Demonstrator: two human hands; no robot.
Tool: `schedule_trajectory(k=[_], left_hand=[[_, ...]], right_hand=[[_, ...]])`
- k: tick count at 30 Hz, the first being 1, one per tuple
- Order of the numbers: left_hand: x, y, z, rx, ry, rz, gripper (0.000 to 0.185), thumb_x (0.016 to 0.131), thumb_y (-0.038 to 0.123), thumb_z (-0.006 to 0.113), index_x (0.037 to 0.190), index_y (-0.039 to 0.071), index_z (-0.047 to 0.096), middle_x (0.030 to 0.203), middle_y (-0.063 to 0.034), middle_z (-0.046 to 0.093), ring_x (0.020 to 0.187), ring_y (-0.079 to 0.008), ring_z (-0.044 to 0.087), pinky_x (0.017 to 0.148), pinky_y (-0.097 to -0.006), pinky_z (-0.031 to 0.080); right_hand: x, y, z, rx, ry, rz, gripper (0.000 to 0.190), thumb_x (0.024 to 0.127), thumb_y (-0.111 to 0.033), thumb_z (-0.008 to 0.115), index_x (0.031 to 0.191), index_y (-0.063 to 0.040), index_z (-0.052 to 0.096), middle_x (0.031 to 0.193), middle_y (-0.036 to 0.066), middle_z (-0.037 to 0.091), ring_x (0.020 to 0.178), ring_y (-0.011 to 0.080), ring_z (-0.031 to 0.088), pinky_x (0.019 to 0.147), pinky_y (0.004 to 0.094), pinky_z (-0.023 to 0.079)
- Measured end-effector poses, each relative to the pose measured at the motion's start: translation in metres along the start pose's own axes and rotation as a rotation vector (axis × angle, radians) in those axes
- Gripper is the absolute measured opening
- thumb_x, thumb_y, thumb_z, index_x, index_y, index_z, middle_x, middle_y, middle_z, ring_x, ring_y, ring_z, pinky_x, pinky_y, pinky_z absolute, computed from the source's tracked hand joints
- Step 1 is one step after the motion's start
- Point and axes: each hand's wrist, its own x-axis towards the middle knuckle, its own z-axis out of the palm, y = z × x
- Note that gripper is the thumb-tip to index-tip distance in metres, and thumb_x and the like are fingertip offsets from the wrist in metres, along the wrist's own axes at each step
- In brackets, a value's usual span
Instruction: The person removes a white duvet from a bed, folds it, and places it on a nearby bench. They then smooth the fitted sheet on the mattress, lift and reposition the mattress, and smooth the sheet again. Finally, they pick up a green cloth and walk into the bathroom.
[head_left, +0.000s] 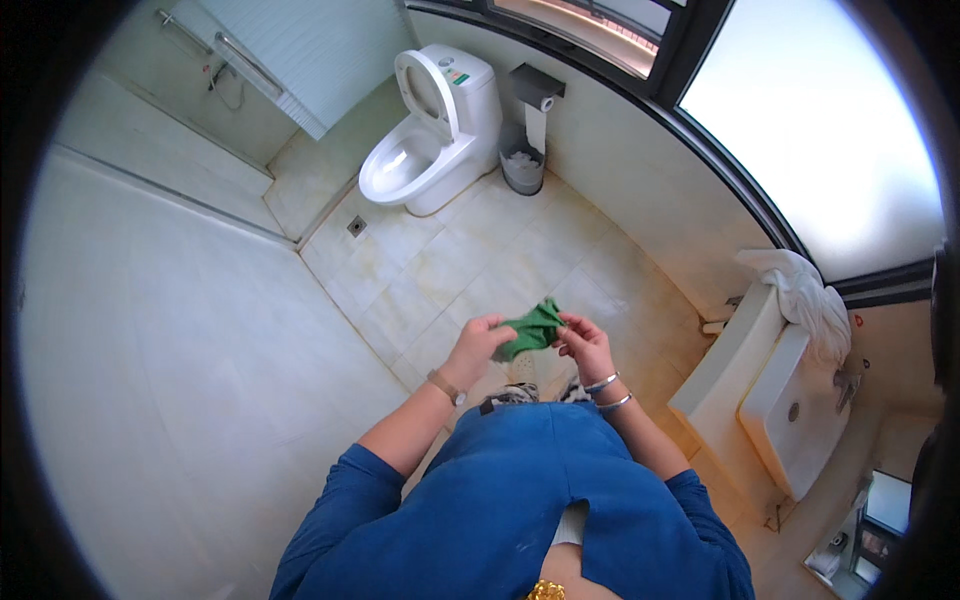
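A crumpled green cloth (534, 330) is held up in front of my body, above the tiled floor. My left hand (480, 346) pinches its left end between thumb and fingers. The other end is between the thumb and fingertips of my right hand (585, 345). The cloth hangs bunched between both hands, and its exact shape cannot be told. A watch (448, 388) is on my left wrist, and bracelets (609, 391) circle my right wrist.
A white toilet (435, 135) with its lid raised stands ahead, beside a waste bin (522, 169) under a paper holder (538, 84). At right, a white towel (806, 300) drapes over the washbasin (795, 420). A floor drain (356, 226) lies near the shower's glass panel (300, 60).
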Motion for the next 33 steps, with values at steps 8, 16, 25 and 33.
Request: schedule_trajectory(k=[8, 16, 25, 33], left_hand=[[0.082, 0.055, -0.035, -0.064, 0.233, 0.133, 0.016, 0.071, -0.006, 0.052, 0.084, 0.004, 0.053, 0.078, -0.0010, 0.053, 0.071, -0.0092, 0.050, 0.064, -0.0230, 0.042], [0.195, 0.119, -0.081, -0.102, 0.355, 0.009, 0.034, 0.068, -0.008, 0.044, 0.100, 0.000, 0.052, 0.084, -0.0066, 0.054, 0.077, -0.0147, 0.052, 0.069, -0.0266, 0.046], [0.322, 0.221, -0.106, 0.119, 0.347, -0.002, 0.018, 0.080, 0.005, 0.054, 0.097, 0.004, 0.060, 0.091, -0.0023, 0.057, 0.084, -0.0110, 0.052, 0.074, -0.0246, 0.044], [0.386, 0.258, -0.113, -0.082, 0.249, -0.177, 0.016, 0.080, 0.005, 0.057, 0.096, 0.003, 0.060, 0.089, -0.0030, 0.058, 0.082, -0.0121, 0.054, 0.073, -0.0261, 0.045]], right_hand=[[0.126, -0.033, 0.006, -0.001, 0.092, 0.108, 0.019, 0.085, -0.010, 0.057, 0.103, -0.003, 0.059, 0.088, 0.005, 0.064, 0.068, 0.0098, 0.059, 0.057, 0.0207, 0.045], [0.362, -0.081, -0.018, 0.015, 0.183, 0.189, 0.019, 0.085, -0.016, 0.056, 0.103, -0.008, 0.058, 0.093, 0.004, 0.064, 0.075, 0.0108, 0.060, 0.063, 0.0258, 0.046], [0.620, -0.125, -0.016, 0.196, 0.410, 0.193, 0.026, 0.087, -0.013, 0.051, 0.112, -0.006, 0.051, 0.094, 0.007, 0.061, 0.079, 0.0174, 0.059, 0.067, 0.0339, 0.047], [0.656, -0.125, -0.012, 0.146, 0.376, 0.192, 0.041, 0.086, -0.017, 0.053, 0.126, -0.008, 0.044, 0.105, 0.006, 0.060, 0.085, 0.0179, 0.059, 0.074, 0.0371, 0.047]])
